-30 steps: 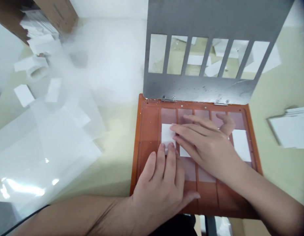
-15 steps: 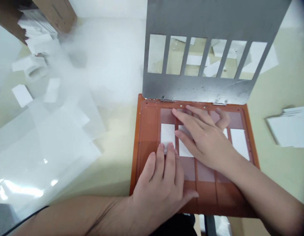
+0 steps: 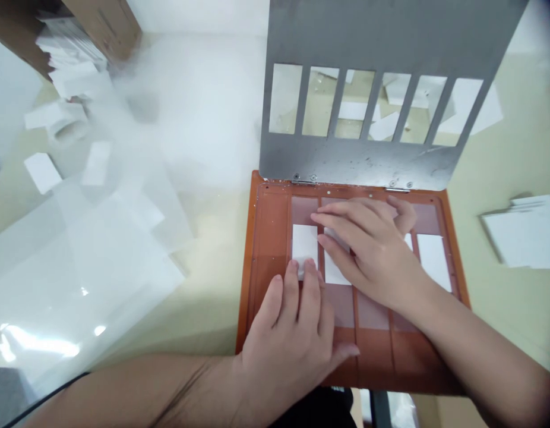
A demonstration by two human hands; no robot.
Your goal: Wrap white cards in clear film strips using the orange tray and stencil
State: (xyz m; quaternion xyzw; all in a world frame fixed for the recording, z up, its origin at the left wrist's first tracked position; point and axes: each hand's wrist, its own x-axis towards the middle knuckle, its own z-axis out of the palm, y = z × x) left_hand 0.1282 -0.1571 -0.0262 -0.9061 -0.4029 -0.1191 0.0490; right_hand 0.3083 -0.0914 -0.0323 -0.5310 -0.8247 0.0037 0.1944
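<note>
An orange-brown tray (image 3: 268,249) with long slots lies in front of me, its grey slotted metal lid (image 3: 373,95) hinged up at the far edge. Several white rectangular pieces rest in the slots. My left hand (image 3: 293,339) lies flat on the tray, fingertips pressing the lower edge of the leftmost white piece (image 3: 304,244). My right hand (image 3: 373,249) is spread flat over the middle slots, fingers pointing left and resting on the second white piece (image 3: 334,270). Another white piece (image 3: 433,261) lies uncovered in the right slot.
Clear plastic sheets (image 3: 79,267) cover the table's left side, with scattered white pieces (image 3: 43,172) and a cardboard box (image 3: 101,24) at the far left. A stack of white pieces (image 3: 524,235) sits at the right. More white scraps show through the lid's openings.
My right hand slid from the leftmost piece to over the second slot, then its fingers drew back slightly toward me. The left hand has stayed in place.
</note>
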